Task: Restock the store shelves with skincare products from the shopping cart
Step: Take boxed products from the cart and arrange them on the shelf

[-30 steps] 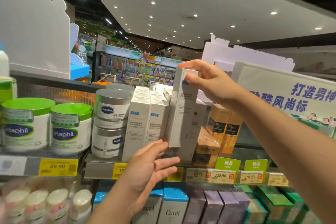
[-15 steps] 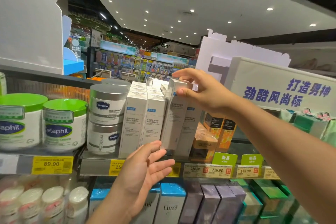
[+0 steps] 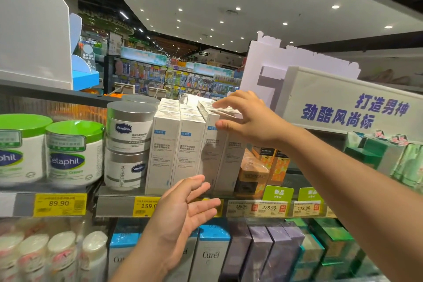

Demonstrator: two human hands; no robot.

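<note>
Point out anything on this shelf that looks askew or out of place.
The orange L'Oreal box lies tilted among upright boxes right of the white boxes. Nothing else stands out.

We cannot read the small print on the white boxes (image 3: 185, 153). The right hand (image 3: 249, 121) covers the top of the rightmost box. At the left edge, one Cetaphil jar (image 3: 13, 151) is cut off. The bottles (image 3: 52, 254) at the lower left are blurred.
</note>
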